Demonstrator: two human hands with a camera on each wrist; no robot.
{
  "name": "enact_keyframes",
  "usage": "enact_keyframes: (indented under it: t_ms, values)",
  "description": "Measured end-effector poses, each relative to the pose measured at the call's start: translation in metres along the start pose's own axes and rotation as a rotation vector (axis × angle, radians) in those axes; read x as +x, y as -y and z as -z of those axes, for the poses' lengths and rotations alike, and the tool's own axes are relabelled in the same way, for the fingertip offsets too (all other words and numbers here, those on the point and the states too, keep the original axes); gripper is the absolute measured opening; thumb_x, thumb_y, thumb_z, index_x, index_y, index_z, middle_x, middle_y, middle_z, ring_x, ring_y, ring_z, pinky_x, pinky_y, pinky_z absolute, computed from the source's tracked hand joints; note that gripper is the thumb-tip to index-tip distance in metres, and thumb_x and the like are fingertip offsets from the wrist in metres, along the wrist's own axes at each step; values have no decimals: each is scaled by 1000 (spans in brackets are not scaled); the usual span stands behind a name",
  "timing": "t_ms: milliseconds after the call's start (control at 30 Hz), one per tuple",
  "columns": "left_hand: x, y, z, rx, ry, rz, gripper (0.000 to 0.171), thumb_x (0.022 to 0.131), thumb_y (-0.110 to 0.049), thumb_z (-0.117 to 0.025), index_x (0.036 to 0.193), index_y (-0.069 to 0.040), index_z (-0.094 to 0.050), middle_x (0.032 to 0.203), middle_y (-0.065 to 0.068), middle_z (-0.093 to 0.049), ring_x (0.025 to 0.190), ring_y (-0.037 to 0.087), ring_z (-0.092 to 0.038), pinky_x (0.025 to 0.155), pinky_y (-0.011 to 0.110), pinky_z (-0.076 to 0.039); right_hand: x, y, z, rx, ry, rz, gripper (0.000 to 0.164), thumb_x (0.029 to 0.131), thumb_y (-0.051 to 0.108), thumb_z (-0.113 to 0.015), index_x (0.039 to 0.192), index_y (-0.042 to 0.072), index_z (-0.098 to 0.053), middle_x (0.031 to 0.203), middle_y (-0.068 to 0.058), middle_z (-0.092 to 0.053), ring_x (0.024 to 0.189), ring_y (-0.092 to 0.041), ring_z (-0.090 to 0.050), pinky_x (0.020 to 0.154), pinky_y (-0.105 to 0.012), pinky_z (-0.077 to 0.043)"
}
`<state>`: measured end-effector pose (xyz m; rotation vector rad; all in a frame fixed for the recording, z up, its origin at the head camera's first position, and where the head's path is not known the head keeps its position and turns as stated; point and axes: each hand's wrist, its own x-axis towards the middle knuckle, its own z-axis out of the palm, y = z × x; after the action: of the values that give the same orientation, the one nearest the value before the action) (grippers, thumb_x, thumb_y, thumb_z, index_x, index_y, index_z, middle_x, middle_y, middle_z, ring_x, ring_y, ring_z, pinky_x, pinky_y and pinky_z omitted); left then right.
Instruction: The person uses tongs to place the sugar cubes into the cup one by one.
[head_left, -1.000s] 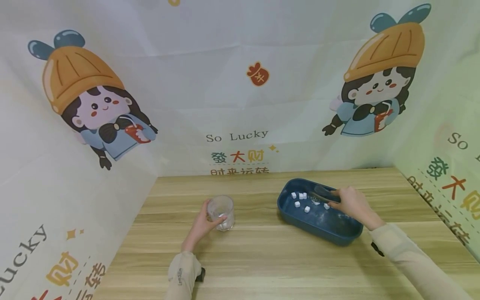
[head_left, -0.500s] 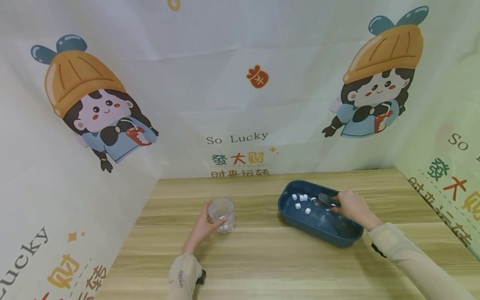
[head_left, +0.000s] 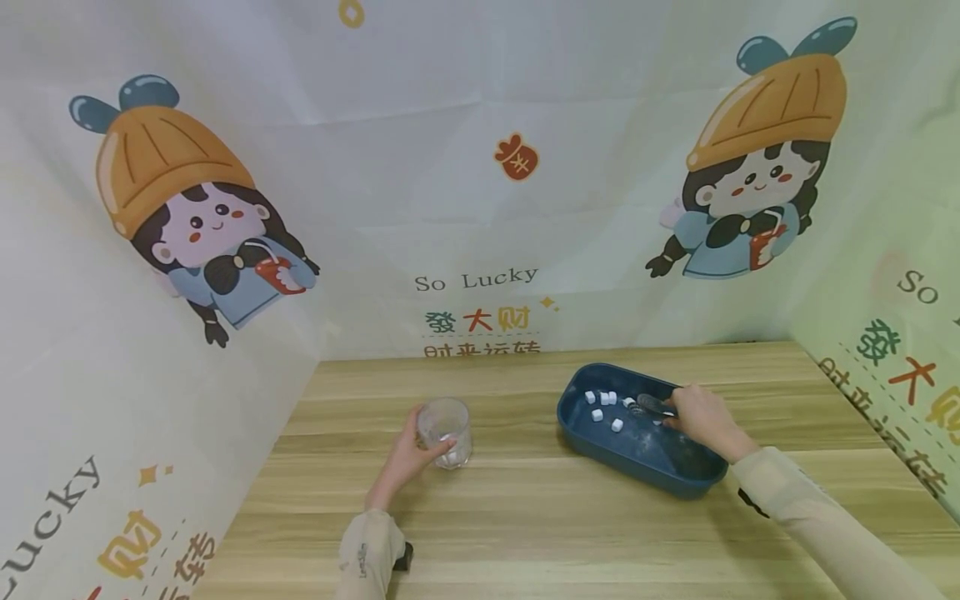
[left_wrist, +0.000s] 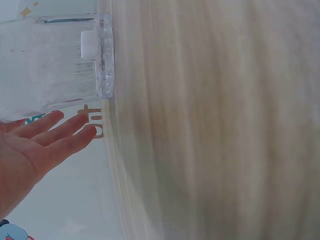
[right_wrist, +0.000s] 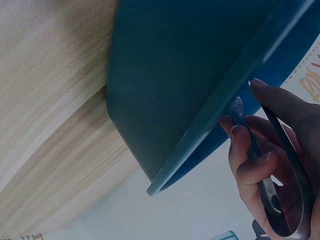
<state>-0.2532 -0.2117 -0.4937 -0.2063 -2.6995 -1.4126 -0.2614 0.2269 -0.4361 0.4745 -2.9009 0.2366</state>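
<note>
The left hand (head_left: 410, 457) holds a clear glass tumbler (head_left: 442, 417) that stands upright on the wood-grain counter (head_left: 525, 525), its thumb lying across the near side and its fingers against the other side. In the left wrist view a white cube (left_wrist: 89, 44) shows at the bottom of the tumbler, just above the thick base.

The right hand (head_left: 703, 417) grips metal tongs (head_left: 654, 405) between thumb and fingers, with the bend of the tongs down by the palm. It reaches over the far edge of a dark blue tray (head_left: 630, 464), an oblong one with rounded corners, set at a slant to the right of the tumbler and well apart from it. The tips of the tongs are inside the tray near some small white cubes (head_left: 617, 425), most of which lie scattered in its left half; whether the tips pinch one of them cannot be told.

Both arms wear pale sleeves (head_left: 806, 500). Behind the counter hangs a white printed backdrop (head_left: 465, 208), with cartoon figures in orange hats, a small red pouch and the words "So Lucky" above coloured Chinese characters
</note>
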Motion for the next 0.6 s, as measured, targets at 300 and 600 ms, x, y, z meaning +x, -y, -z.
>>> enact_keyframes:
  t_ms: [300, 600]
  values:
    - [-2, -3, 0, 5, 5, 11, 85, 74, -33, -71, 137, -3, -22, 131, 29, -41, 117, 45, -43, 97, 52, -39, -1, 0, -1, 16, 23, 3, 20, 72, 12, -72, 86, -1, -69, 83, -18, -68, 62, -27, -62, 41, -32, -45]
    - [-1, 0, 0, 5, 3, 8, 86, 74, -34, -70, 137, -1, -22, 131, 31, -40, 117, 46, -43, 97, 53, -39, -2, -2, 0, 15, 0, 15, 19, 72, 12, -72, 83, -2, -69, 82, -19, -68, 56, -24, -61, 39, -28, -43]
